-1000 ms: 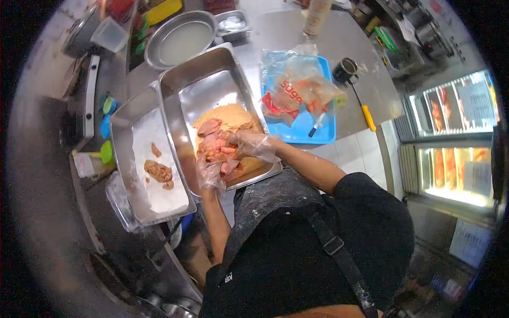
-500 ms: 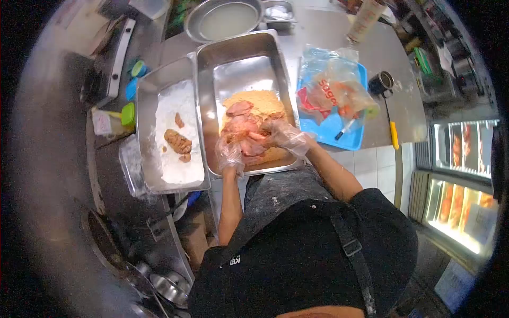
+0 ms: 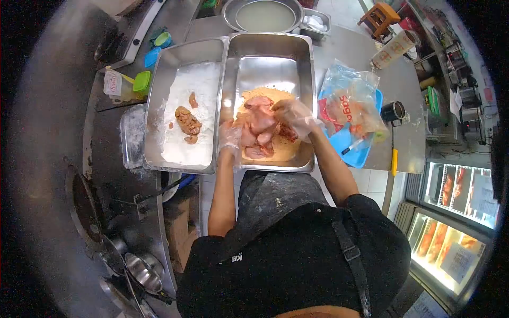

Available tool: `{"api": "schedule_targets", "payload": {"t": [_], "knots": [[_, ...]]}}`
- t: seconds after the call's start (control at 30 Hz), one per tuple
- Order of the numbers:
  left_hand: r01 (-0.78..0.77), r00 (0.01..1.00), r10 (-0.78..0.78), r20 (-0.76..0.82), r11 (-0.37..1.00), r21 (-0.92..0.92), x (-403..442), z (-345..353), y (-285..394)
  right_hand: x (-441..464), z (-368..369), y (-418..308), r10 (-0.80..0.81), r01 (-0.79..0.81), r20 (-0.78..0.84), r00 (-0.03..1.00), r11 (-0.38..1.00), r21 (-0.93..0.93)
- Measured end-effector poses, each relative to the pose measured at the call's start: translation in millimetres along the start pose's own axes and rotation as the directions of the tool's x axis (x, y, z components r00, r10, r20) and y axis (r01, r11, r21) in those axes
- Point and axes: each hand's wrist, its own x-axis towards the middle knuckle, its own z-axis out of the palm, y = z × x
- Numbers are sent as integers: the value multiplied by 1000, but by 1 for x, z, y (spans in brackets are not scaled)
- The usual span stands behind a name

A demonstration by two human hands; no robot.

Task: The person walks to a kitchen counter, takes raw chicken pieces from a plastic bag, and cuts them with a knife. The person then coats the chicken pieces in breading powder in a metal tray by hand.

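Observation:
Pale pink pieces of raw meat [image 3: 261,121], perhaps chicken, lie heaped on orange-tan powder [image 3: 286,152] in a deep steel pan [image 3: 309,69]. Both hands wear clear plastic gloves. My left hand [image 3: 231,134] grips the heap's left edge with its fingers curled, partly hidden against the meat. From the right, my right hand [image 3: 298,117] reaches over the heap, its fingers bent and closed on the upper right edge of the meat. Darker, reddish seasoned bits [image 3: 286,132] show below that hand.
On the left, a second steel pan [image 3: 150,116] holds white flour with brown coated lumps [image 3: 187,121]. A blue tray [image 3: 377,98] with plastic bags and a marker stands right, beside a dark cup [image 3: 393,111] and a yellow-handled tool [image 3: 394,161]. A round basin [image 3: 265,16] stands behind.
The head view has shifted, so the pans appear farther right. The meat heap has changed shape, with pieces turned over and spread upward. My right hand has moved up along the heap's edge.

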Motion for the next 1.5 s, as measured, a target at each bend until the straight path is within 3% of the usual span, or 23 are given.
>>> {"api": "schedule_targets", "payload": {"t": [0.07,0.1,0.2,0.23,0.33,0.4,0.43,0.47,0.5,0.63,0.67,0.73,0.8,0.93,0.97,1.07,1.1,1.13,1.17,1.2,1.3,1.37,1.5], "knots": [[85,996,-83,-23,976,199,1,7,2,10,-7,16,189,-211,-163,968,968,-134],[-150,989,146,39,928,341,5,11,-14,18,-6,23,258,-317,-213,942,891,-325],[47,996,-42,77,997,-60,39,28,-51,37,11,58,563,-570,-138,815,822,-12],[182,974,-141,175,952,-246,41,38,-56,45,13,53,650,-683,-212,730,697,-217],[156,972,-190,140,963,221,4,35,26,55,24,72,671,-688,-180,719,724,-49],[-71,907,-217,362,767,638,19,41,16,52,30,82,550,-558,-102,829,827,-72],[-356,908,0,418,528,771,27,49,-12,50,30,86,405,-404,-28,914,904,-138],[-491,864,217,454,167,855,36,56,-40,51,27,56,532,-533,18,846,845,44],[-317,939,115,325,657,684,28,59,-22,52,23,21,648,-645,64,759,735,211],[-229,892,64,447,917,328,53,49,-44,58,3,11,545,-559,172,821,828,47],[-124,910,30,414,972,201,52,44,-44,54,9,-8,522,-522,-32,852,853,-6],[75,928,-46,369,995,-64,49,33,-40,43,30,-27,258,-317,-226,939,904,-287],[250,923,-128,363,916,-313,46,24,-27,30,58,-46,-63,-49,-197,978,856,-515],[188,968,-70,239,836,-516,18,20,21,1,121,-35,-149,12,-98,984,604,-797],[117,974,-56,219,953,-280,31,20,3,-6,140,-16,-140,42,-159,977,864,-502],[70,993,-85,81,983,171,19,22,34,10,154,17,-406,218,-56,912,597,-772],[-53,997,41,71,983,176,44,27,-16,24,137,-15,-3,123,161,987,656,-745],[-57,996,44,74,981,183,48,28,-26,37,124,-32,386,12,364,848,671,-741],[24,999,-36,35,956,291,52,28,-28,46,116,-17,382,8,357,852,672,-740],[107,994,-109,-15,914,391,57,28,-29,52,106,9,241,-9,402,883,866,-500],[129,992,-124,-37,929,347,69,31,-38,54,52,45,-167,181,69,983,920,-347],[221,975,-212,-65,907,358,52,31,-10,61,22,76,203,-212,-73,976,967,-139],[104,992,-65,-110,911,399,84,51,-28,70,24,81,276,-270,-41,960,881,-388]]}}
